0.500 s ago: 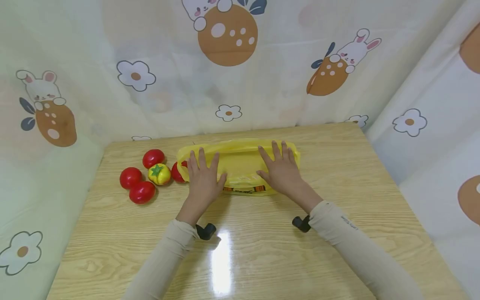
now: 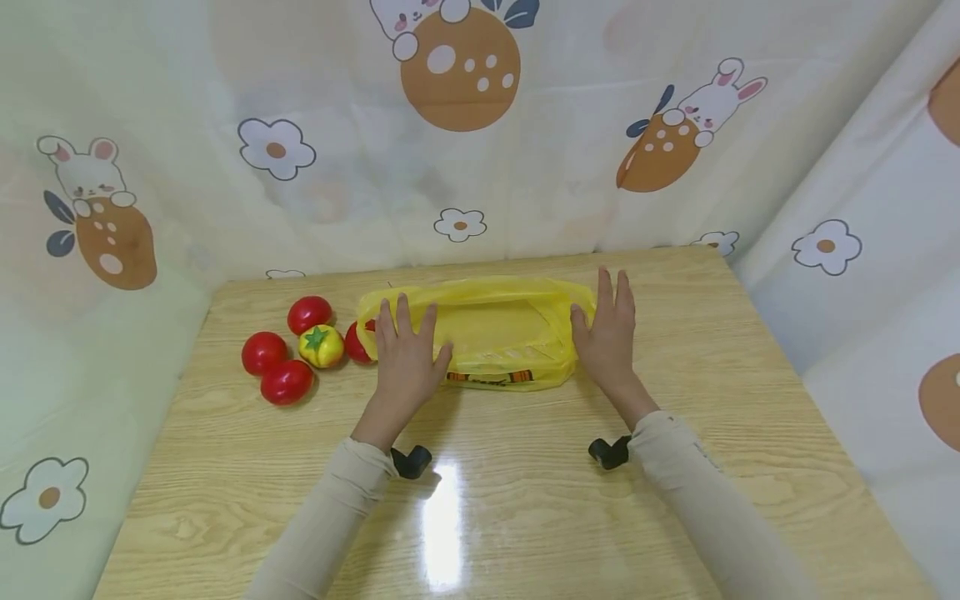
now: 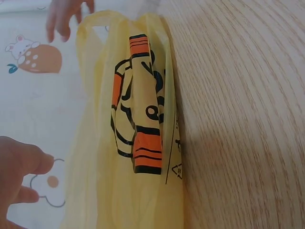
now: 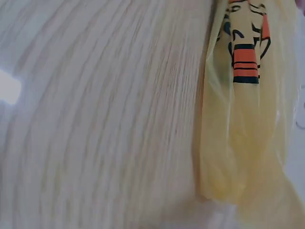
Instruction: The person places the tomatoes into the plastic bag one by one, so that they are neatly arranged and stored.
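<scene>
A yellow plastic bag [image 2: 495, 325] stands on the table with its mouth facing up. A black and orange print [image 3: 140, 105] runs along its front. My left hand [image 2: 405, 358] is over the bag's left end, its fingers spread and pointing forward. At the other end, my right hand [image 2: 609, 337] is beside the bag's right rim, fingers extended and thumb close to the plastic. In the left wrist view, left fingers [image 3: 28, 167] show at the left edge, bag alongside. The right wrist view has the bag's crumpled end [image 4: 238, 157] in it.
Left of the bag lie several shiny red tomato-like pieces [image 2: 287, 382] and a yellow one with a green star-shaped top [image 2: 322, 346]. One red piece [image 2: 357, 343] is partly hidden by the bag. A printed curtain [image 2: 337, 200] hangs behind the wooden table [image 2: 517, 500].
My right hand has moved right, from over the bag's mouth to beside its right end. The bag's right side shows more of its inner wall. My left hand has hardly moved.
</scene>
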The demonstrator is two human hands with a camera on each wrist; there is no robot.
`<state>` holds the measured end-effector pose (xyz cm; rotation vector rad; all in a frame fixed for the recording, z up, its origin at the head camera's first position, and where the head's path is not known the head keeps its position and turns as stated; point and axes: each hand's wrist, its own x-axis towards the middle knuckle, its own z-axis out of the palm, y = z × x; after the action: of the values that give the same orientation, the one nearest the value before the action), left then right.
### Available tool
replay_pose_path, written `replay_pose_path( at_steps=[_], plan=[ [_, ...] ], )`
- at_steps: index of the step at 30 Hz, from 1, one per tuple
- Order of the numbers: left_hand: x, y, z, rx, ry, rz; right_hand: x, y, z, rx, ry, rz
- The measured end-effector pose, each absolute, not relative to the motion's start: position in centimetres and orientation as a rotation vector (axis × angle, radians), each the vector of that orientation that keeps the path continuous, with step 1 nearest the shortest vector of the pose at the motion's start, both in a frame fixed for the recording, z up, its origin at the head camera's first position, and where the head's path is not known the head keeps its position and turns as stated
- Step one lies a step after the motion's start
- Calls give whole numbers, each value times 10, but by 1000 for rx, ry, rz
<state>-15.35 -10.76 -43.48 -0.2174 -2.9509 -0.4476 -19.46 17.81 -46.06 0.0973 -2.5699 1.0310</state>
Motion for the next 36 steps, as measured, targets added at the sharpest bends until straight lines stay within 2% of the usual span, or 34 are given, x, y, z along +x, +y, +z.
replay_pose_path(
  at_steps=[6, 15, 36],
  plan=[
    [-152, -109, -434, -232, -2917, -432, -202, 187, -482, 13, -2543, 1282],
    [-152, -112, -437, -219, -2945, -421, -209, 180, -504, 228, -2462, 1218],
    [-146, -143, -443, -98, -2926, -419, -210, 172, -494, 127, -2414, 1217]
  ],
)
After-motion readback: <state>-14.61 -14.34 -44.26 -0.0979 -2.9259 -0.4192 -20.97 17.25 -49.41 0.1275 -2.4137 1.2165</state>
